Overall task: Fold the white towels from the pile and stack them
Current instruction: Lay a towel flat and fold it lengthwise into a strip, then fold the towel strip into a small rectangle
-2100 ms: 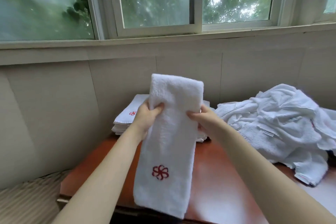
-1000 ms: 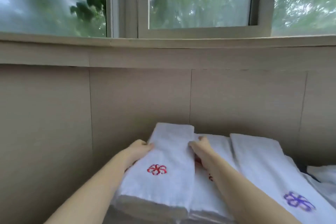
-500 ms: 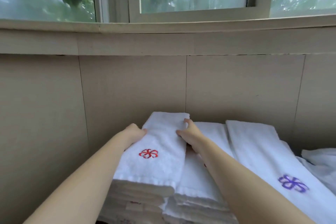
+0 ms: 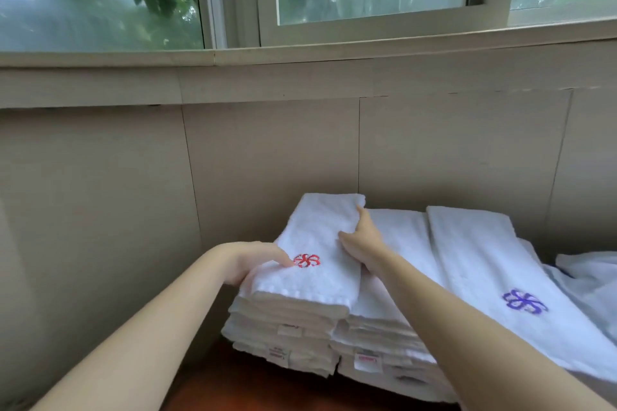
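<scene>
On the left stack, grip: the left hand pinches the near left edge of the folded white terry towel with a red embroidered flower, thumb on top, fingers curled beneath.
Right hand: the right hand lies along the towel's right edge with the index finger straight. Its other fingers are hidden, so whether it holds the towel cannot be told.
Towel position: flat on top of the left stack of folded white towels, roughly square with it.
Handling: judged light, soft and limp. It would likely sag open if lifted by one corner, so both long edges are the places to hold.
Neighbours: a second stack of folded white towels touches on the right, then a folded white towel with a purple flower, then crumpled white towels.
Support: a reddish-brown wooden tabletop.
</scene>
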### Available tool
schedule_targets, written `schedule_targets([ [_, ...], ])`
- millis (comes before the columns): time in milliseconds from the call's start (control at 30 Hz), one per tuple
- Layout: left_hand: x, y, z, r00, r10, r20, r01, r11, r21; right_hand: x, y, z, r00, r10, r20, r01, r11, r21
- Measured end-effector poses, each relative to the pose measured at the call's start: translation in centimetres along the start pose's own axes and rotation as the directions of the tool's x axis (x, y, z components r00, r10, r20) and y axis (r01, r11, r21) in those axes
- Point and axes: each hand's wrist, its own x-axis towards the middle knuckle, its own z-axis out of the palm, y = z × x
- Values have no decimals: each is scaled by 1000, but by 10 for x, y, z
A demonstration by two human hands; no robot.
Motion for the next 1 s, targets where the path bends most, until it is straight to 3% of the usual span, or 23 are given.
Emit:
schedule_targets([
  [67,-12,-5,0,999,22,-27,-24,996,-89,-18,-1,0,998,62,17,-63,994,95],
  [200,-24,-19,9,957,-5,-288,-42,987,-158,-53,-8,-6,978,61,201,-74,996,58],
  [267,-28,-25,22,927,-14,-375,-33,992,-119,-70,-11,-8,961,30,274,-12,998,-69],
  [333,-36,-30,37,889,23,-457,-16,1000,19,-87,-15,-6,953,4,303,94,948,-306],
  [400,-46,-32,52,855,62,-514,61,974,219,-106,-16,-1,947,-22,321,201,819,-538],
  [500,-68,-33,76,809,75,-583,173,918,357,-137,-8,-2,913,-29,407,323,661,-677],
  [600,-91,-34,89,837,55,-545,218,880,423,-171,4,-19,875,-35,483,418,561,-715],
  [767,-137,-34,110,943,-40,-330,241,765,597,-223,19,-76,846,33,532,469,427,-773],
  [900,-173,-20,140,979,27,-204,105,786,609,-259,40,-134,898,101,428,329,492,-806],
  [1000,-191,-1,166,996,84,-32,-49,801,597,-283,60,-184,935,159,318,190,531,-826],
])
